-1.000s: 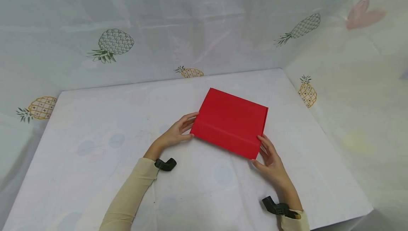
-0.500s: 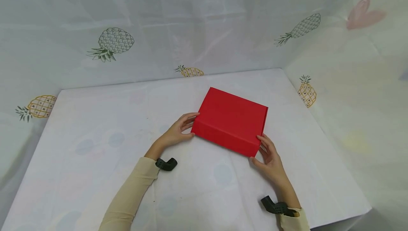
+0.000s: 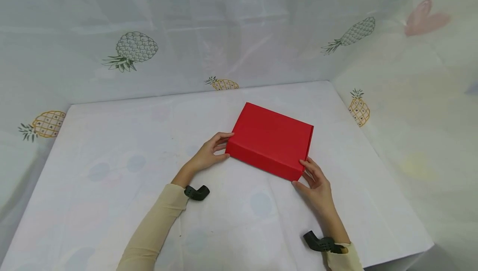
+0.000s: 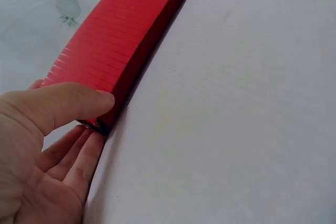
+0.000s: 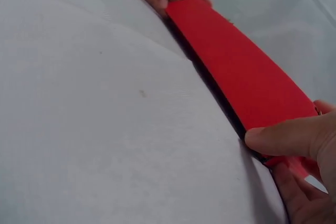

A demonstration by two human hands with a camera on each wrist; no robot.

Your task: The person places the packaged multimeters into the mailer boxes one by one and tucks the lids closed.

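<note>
A flat red cardboard box (image 3: 274, 138) lies askew on the white-covered table, its lid down. At its left end, my left hand (image 3: 209, 152) holds the near corner, thumb on the front face and fingers along the side. My right hand (image 3: 317, 186) grips the near right corner in a similar way. In the left wrist view, the left thumb (image 4: 79, 103) presses the red front face (image 4: 115, 40), with fingers behind the corner. The right wrist view shows the right thumb (image 5: 289, 137) on the front panel (image 5: 236, 66) and a dark strip below it. The box's inside is hidden.
White cloth (image 3: 130, 204) with faint blue dots covers the table. Pale curtains with printed pineapples (image 3: 136, 48) and a pink heart (image 3: 425, 18) rise behind and at the right. Each wrist carries a dark device (image 3: 197, 193). The table's right front corner (image 3: 433, 245) shows.
The box's front panel has turned steeper and looks darker, its lower edge drawn back. Both hands have shifted slightly with it and still hold the corners.
</note>
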